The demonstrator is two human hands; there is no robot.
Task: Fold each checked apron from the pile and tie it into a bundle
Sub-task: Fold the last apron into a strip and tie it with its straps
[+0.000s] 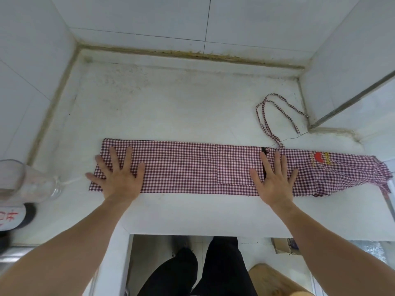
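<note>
With the left hand (119,178) and right hand (272,180) flat and holding nothing, press the apron (181,167) smooth near the worktop (192,212) front edge before folding.

the checked apron (192,167) runs off toward the right edge, where its bunched end (382,176) is partly cut off. the left hand (117,174) and right hand (273,178) cover the cloth beneath their palms. a dark mark (264,159) beside the right hand is too small to identify. the glass jar (25,180) at the left edge is blurred and cropped, as is the red-lettered object (12,216) below it. the printed motif (320,158) is too blurred to read.
</note>
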